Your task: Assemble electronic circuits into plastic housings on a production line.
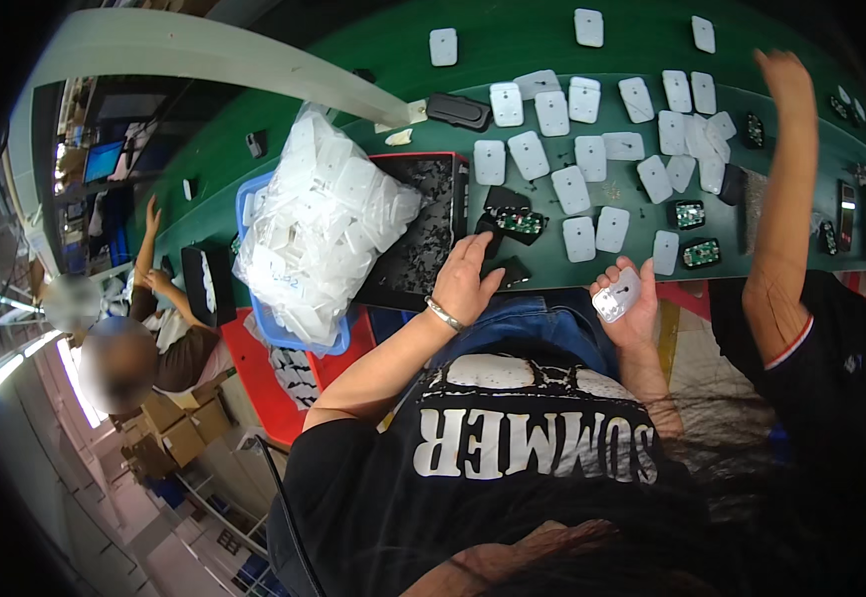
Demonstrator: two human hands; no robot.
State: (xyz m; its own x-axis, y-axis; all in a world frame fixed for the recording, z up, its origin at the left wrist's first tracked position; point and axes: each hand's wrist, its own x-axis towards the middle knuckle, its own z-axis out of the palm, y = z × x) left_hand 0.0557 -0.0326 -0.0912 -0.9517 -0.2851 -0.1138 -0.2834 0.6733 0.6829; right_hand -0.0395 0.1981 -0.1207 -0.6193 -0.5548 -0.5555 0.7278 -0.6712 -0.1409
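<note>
My right hand (pixel 636 320) holds a white rounded plastic cover (pixel 616 296) with a dark keyhole-shaped mark, just off the table's near edge. My left hand (pixel 461 283), with a bracelet at its wrist, lies palm down at the table edge. Its fingers are stretched out toward a black plastic housing (pixel 490 227); I cannot tell whether they touch it. Beside that housing sits a green circuit board (pixel 521 221) in a black case. Many similar white covers (pixel 570 189) lie in loose rows beyond my hands, some with dark marks.
Left of me, a clear bag of white parts (pixel 328 229) fills a blue bin (pixel 333 345), beside a black tray of small dark pieces (pixel 413 239). More circuit boards (pixel 700 253) lie to the right. A co-worker's arm (pixel 786 189) reaches over the green table; another person (pixel 169 348) works at far left.
</note>
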